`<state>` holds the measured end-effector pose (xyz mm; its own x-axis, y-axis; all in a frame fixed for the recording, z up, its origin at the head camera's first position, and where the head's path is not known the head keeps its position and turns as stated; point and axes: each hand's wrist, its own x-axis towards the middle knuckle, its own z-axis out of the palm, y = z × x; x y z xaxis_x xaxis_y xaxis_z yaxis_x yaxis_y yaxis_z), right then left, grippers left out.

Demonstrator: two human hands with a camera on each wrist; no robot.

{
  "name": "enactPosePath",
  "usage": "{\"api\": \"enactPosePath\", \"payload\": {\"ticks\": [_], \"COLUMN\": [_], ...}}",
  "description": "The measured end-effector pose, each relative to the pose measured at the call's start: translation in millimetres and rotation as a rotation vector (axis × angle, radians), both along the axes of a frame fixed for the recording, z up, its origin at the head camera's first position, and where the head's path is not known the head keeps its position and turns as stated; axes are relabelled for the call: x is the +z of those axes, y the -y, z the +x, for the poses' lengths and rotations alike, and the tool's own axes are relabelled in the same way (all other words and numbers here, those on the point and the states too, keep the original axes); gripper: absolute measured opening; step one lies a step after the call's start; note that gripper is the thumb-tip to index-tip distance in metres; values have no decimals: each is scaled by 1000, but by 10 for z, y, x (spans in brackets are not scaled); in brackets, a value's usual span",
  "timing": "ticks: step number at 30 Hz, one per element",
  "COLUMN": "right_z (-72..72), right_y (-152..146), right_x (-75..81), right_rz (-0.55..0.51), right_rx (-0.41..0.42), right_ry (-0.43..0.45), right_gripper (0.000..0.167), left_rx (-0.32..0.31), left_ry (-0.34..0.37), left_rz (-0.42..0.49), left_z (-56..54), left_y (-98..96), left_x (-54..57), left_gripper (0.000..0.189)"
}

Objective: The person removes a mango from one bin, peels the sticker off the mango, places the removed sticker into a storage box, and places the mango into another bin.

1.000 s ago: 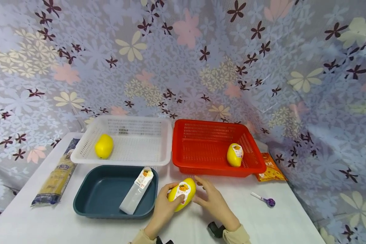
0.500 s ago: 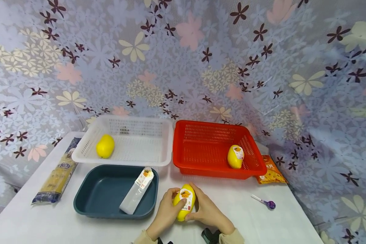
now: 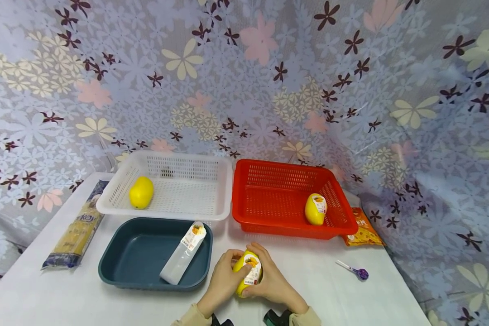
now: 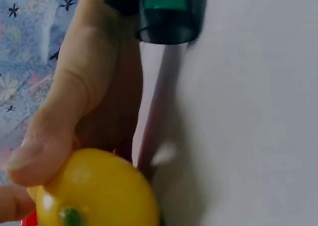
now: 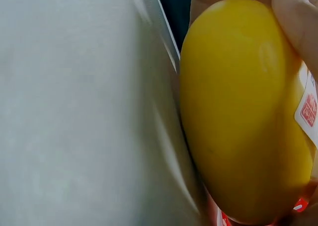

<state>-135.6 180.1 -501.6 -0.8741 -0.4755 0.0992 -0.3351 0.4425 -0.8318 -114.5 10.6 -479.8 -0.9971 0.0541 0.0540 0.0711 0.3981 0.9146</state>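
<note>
Both hands hold a yellow mango (image 3: 251, 271) above the white table, in front of the red basket. A white label with a mango picture faces up on it. My left hand (image 3: 227, 280) grips its left side, with the thumb on the label's edge. From the right, my right hand (image 3: 272, 281) curls its fingers over the far end, and its thumb rests at the near end. A small green stem shows on the mango (image 4: 99, 191) in the left wrist view. The right wrist view shows its smooth side (image 5: 238, 107) close up.
A white basket (image 3: 187, 215) holds a mango (image 3: 141, 192); a red basket (image 3: 285, 230) holds a labelled one (image 3: 314, 212). A teal tray (image 3: 134, 258) contains a translucent strip (image 3: 177, 265) with a mango label. Around lie a pasta bag (image 3: 75, 233), lollipop (image 3: 360, 273) and orange snack bag (image 3: 364, 231).
My right hand has closed in from beside the mango and now grips it. The mango has been turned more upright and drawn slightly nearer to me. The left hand has kept its hold.
</note>
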Motion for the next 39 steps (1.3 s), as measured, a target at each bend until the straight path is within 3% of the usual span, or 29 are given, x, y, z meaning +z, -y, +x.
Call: {"api": "enactPosePath", "payload": {"ticks": [8, 14, 18, 24, 32, 39], "right_z": [-2, -21, -38, -63, -39, 1], "right_y": [20, 22, 17, 20, 21, 12], "right_x": [5, 29, 42, 45, 76, 42], "right_rz": [-19, -4, 8, 10, 12, 31], "right_rx": [23, 14, 4, 10, 14, 19], "right_ry": [-76, -70, -41, -44, 0, -36], "right_gripper": [108, 106, 104, 102, 105, 103], "left_rx": [40, 105, 87, 79, 132, 108], "left_ry": [-9, -121, -174, -177, -229, -271], "left_rz": [-6, -73, -66, -54, -242, -244], "left_z": [-92, -141, -157, -171, -140, -98], "left_y": [-22, -29, -21, -23, -22, -42], "left_x": [29, 39, 73, 117, 79, 31], "left_gripper": [20, 9, 9, 25, 16, 11]}}
